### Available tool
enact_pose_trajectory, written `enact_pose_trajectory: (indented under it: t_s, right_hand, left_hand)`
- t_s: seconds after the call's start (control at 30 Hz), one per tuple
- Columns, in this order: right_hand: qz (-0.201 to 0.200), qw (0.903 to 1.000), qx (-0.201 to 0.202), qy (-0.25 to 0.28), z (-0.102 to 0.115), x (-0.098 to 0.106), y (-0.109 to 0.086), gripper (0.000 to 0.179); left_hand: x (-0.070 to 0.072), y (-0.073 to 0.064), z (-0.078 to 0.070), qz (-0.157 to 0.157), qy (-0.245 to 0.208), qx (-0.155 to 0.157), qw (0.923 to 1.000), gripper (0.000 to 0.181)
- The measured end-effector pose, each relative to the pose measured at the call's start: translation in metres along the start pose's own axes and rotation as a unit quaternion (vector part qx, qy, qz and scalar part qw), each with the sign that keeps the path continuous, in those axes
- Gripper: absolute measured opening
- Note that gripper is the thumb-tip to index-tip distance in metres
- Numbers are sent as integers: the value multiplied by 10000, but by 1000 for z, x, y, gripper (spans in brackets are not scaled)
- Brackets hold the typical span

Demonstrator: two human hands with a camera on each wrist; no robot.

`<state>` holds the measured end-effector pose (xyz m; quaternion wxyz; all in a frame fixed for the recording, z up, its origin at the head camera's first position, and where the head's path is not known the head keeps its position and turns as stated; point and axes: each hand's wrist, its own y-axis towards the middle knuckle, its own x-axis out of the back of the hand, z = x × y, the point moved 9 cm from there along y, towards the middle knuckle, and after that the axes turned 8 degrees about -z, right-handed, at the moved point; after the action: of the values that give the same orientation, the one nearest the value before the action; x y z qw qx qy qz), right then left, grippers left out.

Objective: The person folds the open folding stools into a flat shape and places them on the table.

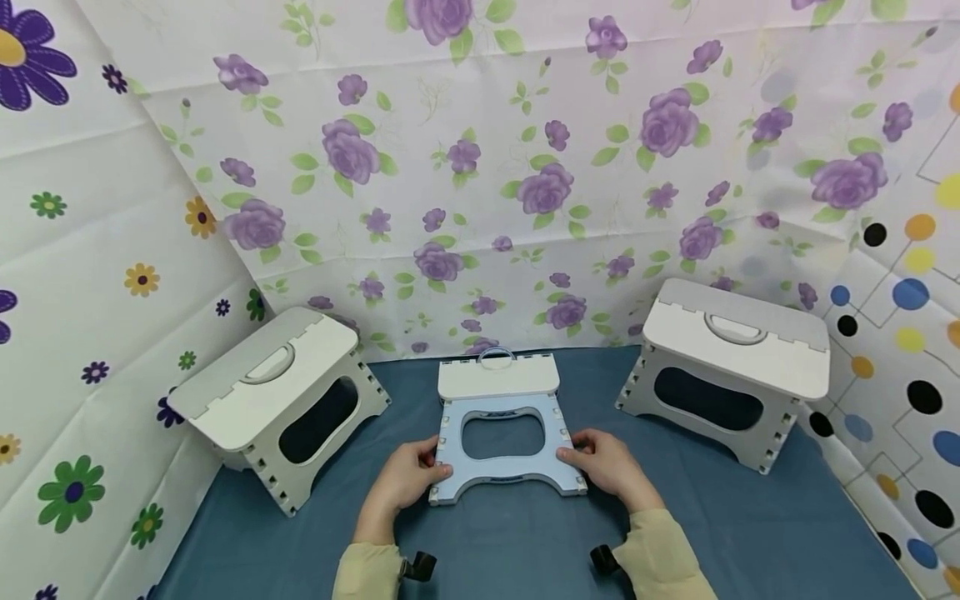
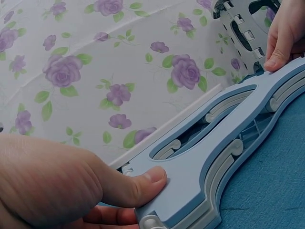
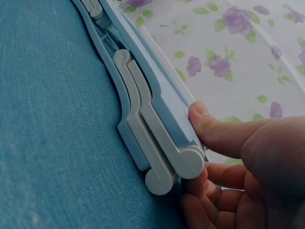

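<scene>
A folding step stool [image 1: 498,468] with light blue legs and a white top lies folded flat in the middle of the table in the head view. My left hand [image 1: 401,479] grips its left edge; in the left wrist view the thumb [image 2: 151,185] presses on the blue panel [image 2: 188,167], with fingers underneath. On the opposite edge, my right hand [image 1: 609,467] pinches the stool, thumb [image 3: 214,126] on top and fingers curled below. Grey folding legs [image 3: 136,107] show stacked between the blue panels in the right wrist view. A small carry handle [image 1: 497,354] sticks out at the far end.
One unfolded white-and-grey step stool [image 1: 315,375] stands at the left, and another [image 1: 738,350] stands at the right. Flowered cloth [image 1: 480,200] hangs behind the blue-covered table [image 1: 502,550]. Dotted cloth [image 1: 911,350] borders the right side.
</scene>
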<state>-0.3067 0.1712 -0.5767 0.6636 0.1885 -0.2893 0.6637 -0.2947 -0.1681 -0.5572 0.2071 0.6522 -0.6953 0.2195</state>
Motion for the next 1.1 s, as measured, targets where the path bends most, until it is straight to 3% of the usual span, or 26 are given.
enact_pose_trajectory:
  t_s: [0.17, 0.33, 0.5, 0.67, 0.77, 0.83, 0.9, 1.0, 1.1]
  right_hand:
    - [-21, 10000, 33, 17, 4, 3, 0, 55]
    - [-32, 10000, 13, -32, 6, 8, 2, 62]
    - [-289, 9992, 205, -187, 3, 31, -5, 70]
    - [-943, 9944, 367, -315, -6, 76, -24, 78]
    - [-1842, 9812, 489, -290, -15, 112, -40, 68]
    - [-2716, 9604, 590, -195, -22, 139, -53, 54]
    - [-3728, 9251, 720, 35, -32, 166, -68, 38]
    - [-5135, 8531, 828, 415, -51, 204, -91, 21]
    - [-6066, 7881, 733, 746, -69, 233, -109, 19]
  left_hand:
    - [2, 2, -2, 18, 23, 92, 10000, 68]
    - [10, 5, -3, -221, 45, 148, 9996, 67]
    - [17, 6, -7, -488, -113, 135, 9987, 64]
    - [26, 1, -9, -835, -169, 107, 9963, 60]
    - [31, 0, -10, -1036, -160, 97, 9944, 58]
    - [33, -1, -11, -1142, -190, 70, 9933, 56]
    - [35, -1, -12, -1215, -255, 68, 9922, 55]
    - [35, -1, -15, -1349, -407, 33, 9900, 53]
    - [36, 1, -18, -1511, -559, 3, 9869, 51]
